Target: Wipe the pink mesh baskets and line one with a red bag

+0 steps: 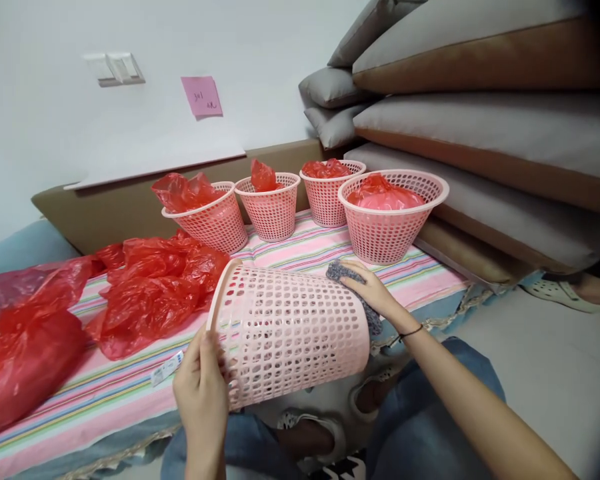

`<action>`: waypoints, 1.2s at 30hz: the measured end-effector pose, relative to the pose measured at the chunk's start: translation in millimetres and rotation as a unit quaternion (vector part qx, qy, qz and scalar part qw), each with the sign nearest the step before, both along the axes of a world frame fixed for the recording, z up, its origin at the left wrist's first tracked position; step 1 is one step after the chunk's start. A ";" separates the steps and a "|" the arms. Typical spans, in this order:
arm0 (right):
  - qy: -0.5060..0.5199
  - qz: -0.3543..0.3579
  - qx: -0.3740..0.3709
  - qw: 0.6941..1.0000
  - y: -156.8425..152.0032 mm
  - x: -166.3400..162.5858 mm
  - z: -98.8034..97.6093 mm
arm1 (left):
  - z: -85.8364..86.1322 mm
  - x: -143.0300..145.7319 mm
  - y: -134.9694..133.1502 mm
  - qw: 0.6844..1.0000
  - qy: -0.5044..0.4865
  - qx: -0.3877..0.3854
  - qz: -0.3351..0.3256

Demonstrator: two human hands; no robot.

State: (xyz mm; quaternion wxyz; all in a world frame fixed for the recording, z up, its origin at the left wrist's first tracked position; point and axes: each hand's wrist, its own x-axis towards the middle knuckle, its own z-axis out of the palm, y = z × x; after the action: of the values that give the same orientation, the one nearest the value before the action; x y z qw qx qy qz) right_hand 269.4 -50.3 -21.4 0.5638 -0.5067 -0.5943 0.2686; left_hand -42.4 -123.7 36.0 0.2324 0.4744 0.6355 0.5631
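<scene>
A pink perforated plastic basket [295, 333] lies tilted on its side above my knees, its rim to the left and its base to the right. My left hand [203, 377] grips the rim, with the thumb on the near side. Against the far side near the base, my right hand [367, 287] holds a grey cloth [347, 272]. The cloth touches the basket wall and hangs down partly behind the base. Some fingers of the right hand are hidden by the cloth.
Several pink baskets with red plastic bags inside, including one basket [387, 230], stand behind on a striped cloth [300, 233]. Red bags [155, 293] lie at left near a small white packet [167, 369]. Stacked grey cushions [480, 127] rise at right. Another person's shoe [563, 293] shows.
</scene>
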 end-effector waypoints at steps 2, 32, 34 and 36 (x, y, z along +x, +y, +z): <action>-0.072 -0.009 0.053 0.996 -17.0 0.7 -2.9 | 1.8 2.4 3.6 1.000 0.013 0.003 0.000; -0.227 -0.200 0.189 0.934 -86.2 -3.0 -49.2 | 35.1 33.7 43.5 0.974 -0.052 -0.013 -0.221; -0.208 -0.201 0.175 0.941 -69.1 -4.6 -39.4 | 23.4 26.4 40.5 0.974 -0.051 -0.010 -0.220; -0.171 -0.197 0.145 0.954 -43.4 -5.6 -26.6 | 7.7 13.7 36.8 0.975 -0.054 -0.011 -0.215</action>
State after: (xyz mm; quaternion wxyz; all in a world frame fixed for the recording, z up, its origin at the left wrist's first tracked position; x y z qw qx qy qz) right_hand 263.8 -93.7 -48.0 0.5630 -0.5644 -0.6031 -0.0276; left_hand -28.7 -86.9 43.7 0.3876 0.5662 0.5114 0.5174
